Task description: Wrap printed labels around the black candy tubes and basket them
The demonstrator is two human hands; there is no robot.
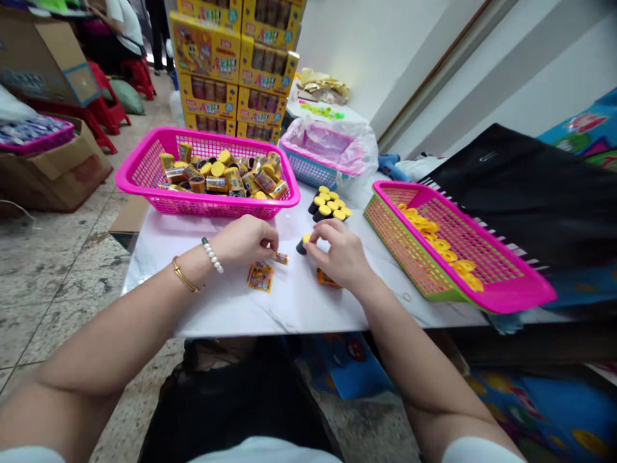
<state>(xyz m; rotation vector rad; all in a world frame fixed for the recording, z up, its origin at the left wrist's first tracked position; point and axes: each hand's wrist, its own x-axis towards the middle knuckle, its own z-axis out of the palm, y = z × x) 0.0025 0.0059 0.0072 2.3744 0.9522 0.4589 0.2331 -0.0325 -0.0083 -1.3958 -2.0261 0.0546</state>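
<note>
My left hand (245,239), with a beaded bracelet at its wrist, pinches a small orange printed label (282,258) just above the white table (226,315). Below it lies a stack of similar orange labels (260,276). The fingers of my right hand (341,252) are closed on the yellow lid of a small black cup (301,246), a short way right of the label. Another orange printed piece (326,278) shows partly beneath my right hand. Beyond that hand stands a tight group of several black cups with yellow lids (330,204).
At the back left, a pink basket (212,204) holds many labelled cups. A pink and green basket (414,257) with yellow rings stands at the right. Behind are a plastic-lined basket (313,172) and stacked yellow boxes (236,71). A seated person (124,26) is at far left.
</note>
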